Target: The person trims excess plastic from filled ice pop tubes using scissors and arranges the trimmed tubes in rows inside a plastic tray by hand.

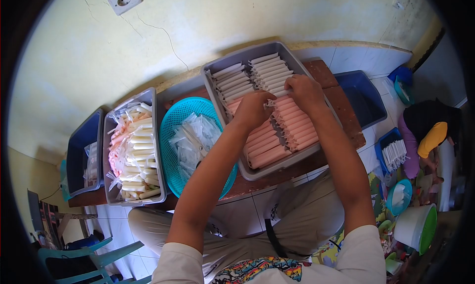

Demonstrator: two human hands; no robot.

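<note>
A large grey tray holds rows of thin wrapped sticks, white ones at the back and pink ones nearer me. Over the tray's middle, my left hand has its fingers closed at one end of a stick between the two rows. My right hand is closed at the right row, where white meets pink, its fingertips on a stick's other end. A wrapped stick lies between the two hands, largely hidden by the fingers. Beside the tray, a turquoise basket contains clear plastic wrappers and scissors.
Left of the basket are a grey bin of wrapped yellow and pink sticks and a dark blue bin. Another blue bin is beyond the wooden bench. At right, a person bends near containers. A green chair stands lower left.
</note>
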